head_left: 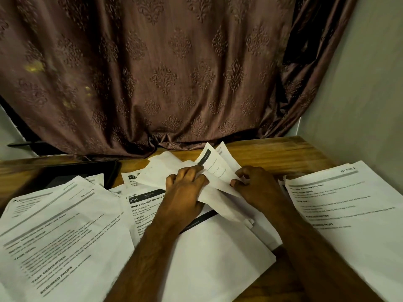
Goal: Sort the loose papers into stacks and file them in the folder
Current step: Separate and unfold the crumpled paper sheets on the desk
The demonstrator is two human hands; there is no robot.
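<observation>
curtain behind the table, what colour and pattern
Brownish-mauve curtain with an embossed damask motif, seen in the head view.

The centre sheet (144, 205) carries "3703" in a black bar and the heading "Drop Essential Oil onto", cut off by an arm. The lower-left page (61, 236) reads "SECTION 4", "TASK DESCRIPTION", "REQUIRED PROPS". The right page (340, 205) reads "SECTION 1".

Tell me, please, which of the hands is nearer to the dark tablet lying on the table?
Left. The left hand grips crumpled sheets just right of the tablet; the right hand pinches the same sheets farther right, across the pile.
</observation>
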